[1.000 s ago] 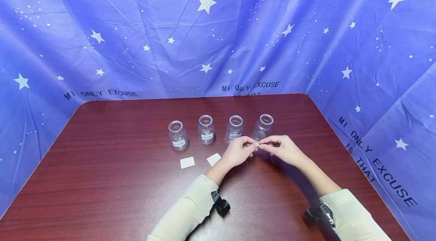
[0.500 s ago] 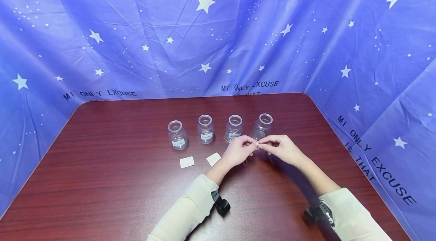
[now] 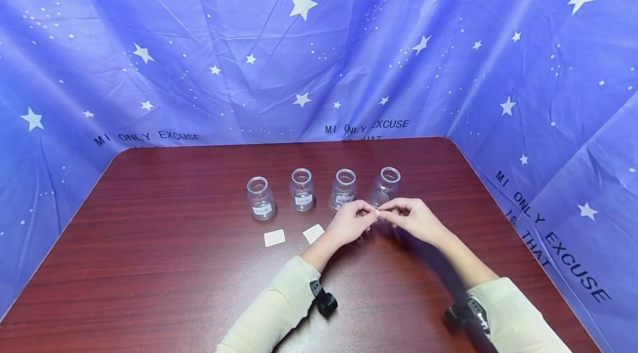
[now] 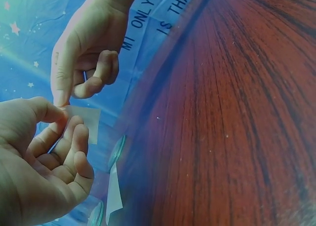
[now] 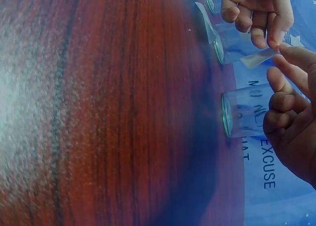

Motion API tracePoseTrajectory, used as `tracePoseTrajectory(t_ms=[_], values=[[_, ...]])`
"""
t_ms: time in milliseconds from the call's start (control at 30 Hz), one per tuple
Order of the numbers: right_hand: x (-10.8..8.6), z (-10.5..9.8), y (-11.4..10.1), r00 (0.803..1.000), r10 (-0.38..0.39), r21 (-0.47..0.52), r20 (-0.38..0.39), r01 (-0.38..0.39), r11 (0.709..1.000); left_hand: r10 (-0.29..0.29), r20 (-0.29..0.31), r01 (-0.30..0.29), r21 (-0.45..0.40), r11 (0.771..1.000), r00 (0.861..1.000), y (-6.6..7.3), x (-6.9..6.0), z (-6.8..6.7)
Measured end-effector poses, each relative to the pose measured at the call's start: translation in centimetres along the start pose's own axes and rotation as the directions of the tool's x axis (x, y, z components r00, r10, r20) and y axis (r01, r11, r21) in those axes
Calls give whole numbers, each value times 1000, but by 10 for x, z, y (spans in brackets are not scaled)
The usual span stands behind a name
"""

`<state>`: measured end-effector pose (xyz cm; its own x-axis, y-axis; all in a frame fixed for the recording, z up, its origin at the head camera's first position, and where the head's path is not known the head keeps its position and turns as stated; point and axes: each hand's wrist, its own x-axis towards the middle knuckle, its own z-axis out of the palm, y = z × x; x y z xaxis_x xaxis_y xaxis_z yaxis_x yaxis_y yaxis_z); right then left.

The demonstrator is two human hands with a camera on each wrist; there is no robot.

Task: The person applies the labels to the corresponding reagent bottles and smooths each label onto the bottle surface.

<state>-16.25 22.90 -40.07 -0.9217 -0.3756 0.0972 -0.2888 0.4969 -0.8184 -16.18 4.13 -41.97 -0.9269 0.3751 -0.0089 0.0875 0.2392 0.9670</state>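
Observation:
My left hand and right hand meet fingertip to fingertip before the rightmost glass jar. Between them they pinch a small white paper label, each by thumb and index finger. In the head view the fingers hide most of it; in the right wrist view the label hangs below the fingertips. To the left stand three more clear jars, a left one, a second and a third, each with a printed white label on its front.
Two white paper slips lie on the dark red table: a left slip and a right slip beside my left wrist. A blue star-printed curtain surrounds the table's back and sides. Black cameras are strapped to both wrists.
Both hands stay in the same place, with only slight finger movement at the label. The jars and paper slips have not moved.

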Motion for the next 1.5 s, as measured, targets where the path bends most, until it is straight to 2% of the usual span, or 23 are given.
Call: tracePoseTrajectory(t_ms=[67, 133, 333, 500, 800, 967, 1367, 1500], values=[[0, 0, 0, 1000, 21, -7, -9, -21, 1000, 3, -1, -3, 0, 1000, 1000, -1, 1, 0], [1, 0, 8, 999, 29, -9, -23, -29, 1000, 0, -6, 0, 3, 1000, 1000, -2, 2, 1], [2, 0, 9, 997, 32, -14, -64, -33, 999, -1, -16, 1, 6, 1000, 1000, -3, 2, 1], [2, 0, 6, 997, 34, -19, -67, -35, 999, 4, -19, -3, 10, 1000, 1000, -3, 2, 1], [-5, -2, -28, 998, 14, -31, -67, -16, 999, 16, -34, -15, 22, 1000, 999, -3, 1, 0], [-7, -3, -32, 997, 31, -49, -75, -35, 998, 18, -38, -17, 39, 999, 999, -2, -1, 0], [-6, -4, -30, 994, 24, -38, -107, -29, 999, 24, -47, -16, 180, 983, 999, -5, 0, -3], [-6, -5, -30, 992, 23, -44, -121, -28, 999, 24, -44, -14, 204, 979, 999, -6, -1, -4]])
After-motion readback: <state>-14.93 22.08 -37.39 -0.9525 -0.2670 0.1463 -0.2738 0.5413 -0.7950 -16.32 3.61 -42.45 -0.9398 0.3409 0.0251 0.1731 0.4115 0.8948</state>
